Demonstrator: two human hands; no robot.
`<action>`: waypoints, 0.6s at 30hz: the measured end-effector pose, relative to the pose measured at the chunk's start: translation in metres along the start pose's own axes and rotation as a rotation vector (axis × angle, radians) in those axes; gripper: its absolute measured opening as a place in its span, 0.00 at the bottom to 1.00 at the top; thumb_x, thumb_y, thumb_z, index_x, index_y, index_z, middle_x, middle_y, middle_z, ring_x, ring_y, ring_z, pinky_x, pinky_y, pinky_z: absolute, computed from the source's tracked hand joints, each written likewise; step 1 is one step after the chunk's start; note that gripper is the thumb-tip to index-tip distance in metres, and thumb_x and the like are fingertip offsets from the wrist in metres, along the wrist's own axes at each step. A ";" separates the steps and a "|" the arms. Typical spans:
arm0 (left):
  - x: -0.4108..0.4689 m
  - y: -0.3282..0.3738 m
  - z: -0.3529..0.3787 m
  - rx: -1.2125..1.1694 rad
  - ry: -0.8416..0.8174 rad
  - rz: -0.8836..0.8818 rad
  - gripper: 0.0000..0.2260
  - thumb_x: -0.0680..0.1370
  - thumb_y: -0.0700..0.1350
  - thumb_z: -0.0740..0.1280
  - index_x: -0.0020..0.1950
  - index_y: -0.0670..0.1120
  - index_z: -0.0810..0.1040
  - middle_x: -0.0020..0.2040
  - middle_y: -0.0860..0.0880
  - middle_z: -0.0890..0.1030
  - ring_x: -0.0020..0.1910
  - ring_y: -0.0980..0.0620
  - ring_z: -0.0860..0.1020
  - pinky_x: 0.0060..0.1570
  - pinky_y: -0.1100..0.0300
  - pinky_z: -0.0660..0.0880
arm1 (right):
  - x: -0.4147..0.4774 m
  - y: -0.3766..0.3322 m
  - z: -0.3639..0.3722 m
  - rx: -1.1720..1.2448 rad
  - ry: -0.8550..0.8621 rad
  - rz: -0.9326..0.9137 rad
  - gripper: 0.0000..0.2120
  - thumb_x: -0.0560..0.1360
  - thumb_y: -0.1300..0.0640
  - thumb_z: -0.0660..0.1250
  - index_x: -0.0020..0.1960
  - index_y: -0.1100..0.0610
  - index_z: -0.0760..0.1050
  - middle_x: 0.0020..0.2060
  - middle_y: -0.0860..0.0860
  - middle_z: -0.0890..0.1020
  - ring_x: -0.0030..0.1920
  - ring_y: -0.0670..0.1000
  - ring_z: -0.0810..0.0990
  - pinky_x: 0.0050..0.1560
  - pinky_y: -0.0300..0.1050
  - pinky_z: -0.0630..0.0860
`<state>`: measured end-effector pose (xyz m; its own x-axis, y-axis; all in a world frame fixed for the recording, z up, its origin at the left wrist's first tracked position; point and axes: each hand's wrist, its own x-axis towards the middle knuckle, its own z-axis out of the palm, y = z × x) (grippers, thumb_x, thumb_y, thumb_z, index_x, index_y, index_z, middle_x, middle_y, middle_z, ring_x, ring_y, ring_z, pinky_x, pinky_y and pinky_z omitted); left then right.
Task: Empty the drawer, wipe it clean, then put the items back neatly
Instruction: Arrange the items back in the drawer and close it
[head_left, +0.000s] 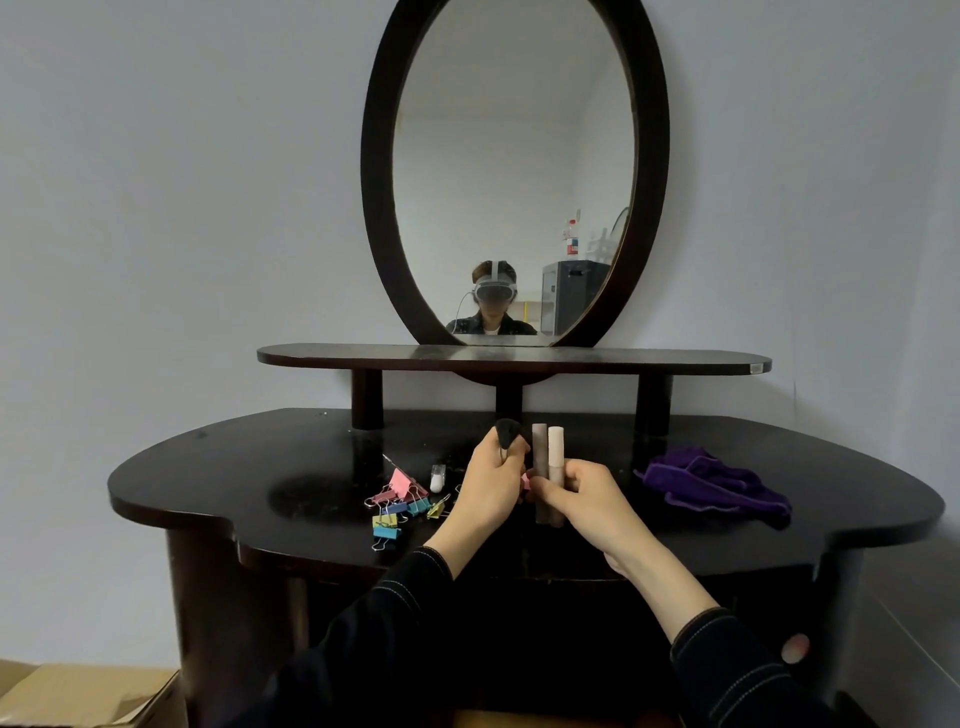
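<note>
Two hands meet above the middle of the dark dressing table (218, 467). The left hand (485, 491) curls its fingers round a black teardrop-shaped piece (508, 432), which sticks up out of the grip at 12 o'clock. The right hand (589, 499), just beside it at 3 o'clock, grips a brown tube (539, 447) and a pale pink tube (556, 447) together. Both tubes stand upright and side by side, with their tops above the fingers and their lower ends showing under the hand. A small pink bit (525, 480) shows in the gap between the two hands; which hand holds it cannot be told.

On the tabletop at 9 o'clock from the left hand lies a loose heap of binder clips (397, 501) in pink, blue, green and yellow. A small white bottle (438, 478) sits just beside the heap, at its 1 o'clock. At 3 o'clock from the right hand, well apart from it, a purple cloth (711, 483) lies crumpled on the table.

Below the table's front edge, at 6 o'clock, all is dark behind the forearms in dark sleeves (395, 613), so the drawer cannot be made out. At 12 o'clock a raised shelf (675, 361) stands on posts, with an oval mirror (514, 156) above it. A cardboard box (78, 696) sits low at 7 o'clock.
</note>
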<state>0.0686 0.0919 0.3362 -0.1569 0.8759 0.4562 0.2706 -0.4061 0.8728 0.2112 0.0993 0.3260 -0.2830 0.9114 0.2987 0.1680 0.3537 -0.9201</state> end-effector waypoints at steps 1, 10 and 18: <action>0.000 0.000 0.000 0.009 0.006 -0.002 0.08 0.85 0.44 0.58 0.48 0.49 0.74 0.34 0.53 0.75 0.30 0.60 0.74 0.34 0.65 0.72 | 0.000 0.000 0.000 -0.003 0.000 0.002 0.04 0.78 0.54 0.71 0.49 0.54 0.84 0.40 0.49 0.87 0.42 0.45 0.85 0.39 0.35 0.77; -0.013 0.012 -0.002 -0.090 -0.068 0.026 0.15 0.81 0.53 0.67 0.36 0.48 0.74 0.23 0.56 0.70 0.21 0.60 0.68 0.22 0.67 0.65 | -0.012 -0.005 -0.009 0.003 -0.131 0.005 0.10 0.81 0.54 0.67 0.53 0.59 0.83 0.47 0.56 0.87 0.51 0.54 0.85 0.56 0.49 0.80; -0.064 0.033 -0.007 -0.272 -0.060 -0.025 0.18 0.79 0.60 0.64 0.41 0.46 0.80 0.29 0.51 0.75 0.29 0.56 0.76 0.34 0.61 0.73 | -0.058 -0.019 -0.018 0.072 -0.149 0.013 0.17 0.80 0.46 0.64 0.53 0.58 0.84 0.45 0.55 0.87 0.45 0.50 0.85 0.48 0.40 0.80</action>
<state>0.0807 0.0207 0.3375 -0.1016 0.8972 0.4297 0.0014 -0.4318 0.9020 0.2417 0.0431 0.3306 -0.4192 0.8726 0.2509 0.1061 0.3215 -0.9409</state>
